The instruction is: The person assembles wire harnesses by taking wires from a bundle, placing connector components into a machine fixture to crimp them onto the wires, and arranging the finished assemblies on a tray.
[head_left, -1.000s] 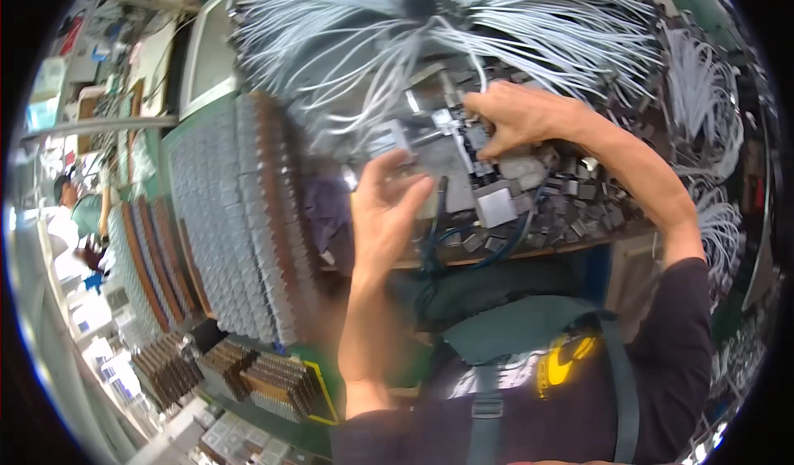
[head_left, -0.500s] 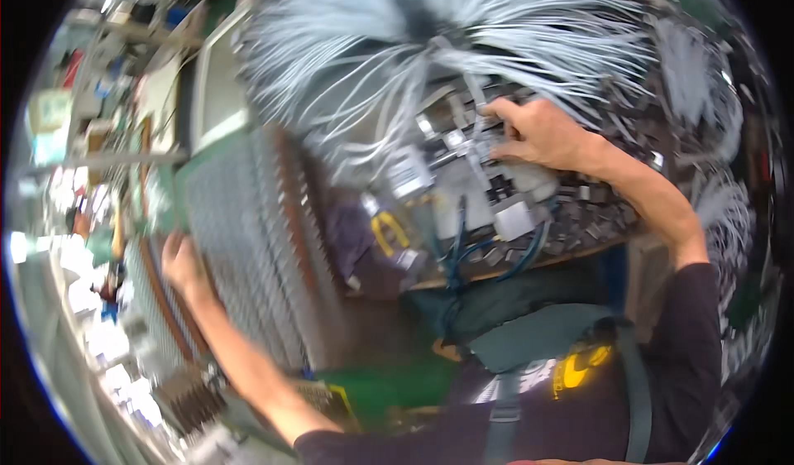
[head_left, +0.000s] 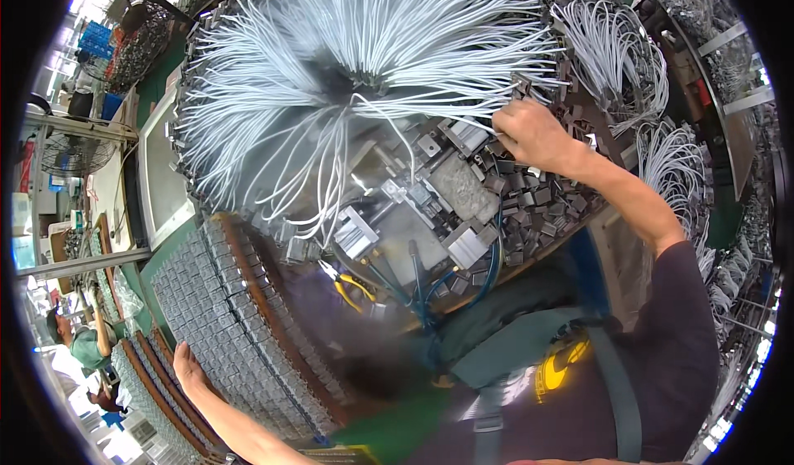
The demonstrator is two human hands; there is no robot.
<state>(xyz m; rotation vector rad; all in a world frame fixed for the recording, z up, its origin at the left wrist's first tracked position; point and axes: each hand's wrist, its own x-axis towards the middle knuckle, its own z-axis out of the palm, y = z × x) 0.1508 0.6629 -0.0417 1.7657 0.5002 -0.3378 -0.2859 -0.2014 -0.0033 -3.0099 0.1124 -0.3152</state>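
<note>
My right hand (head_left: 533,136) is at the right end of a large fan of white cables (head_left: 430,39), its fingers curled inward against a few cable ends. Anything pinched in them is hidden. Below and left of it stands a small metal fixture (head_left: 423,198) with silver blocks, and one loose white cable hangs down to it. Small dark metal blocks (head_left: 529,204) lie heaped just below that hand. At the far left, my left hand (head_left: 188,370) rests along the outer edge of a stack of grey block-shaped pieces (head_left: 223,316). Its fingertips are mostly out of sight.
Yellow-handled pliers (head_left: 347,290) lie left of the fixture, near blue air hoses (head_left: 422,304). More bundles of white cables (head_left: 616,59) hang at the right. A pale framed panel (head_left: 161,167) and fan stand at the left. Another person (head_left: 83,341) sits at the far left.
My right hand has moved from the fixture rightward to the cable ends. The left hand stays by the grey stack. The whole view has shifted, and the picture is sharper.
</note>
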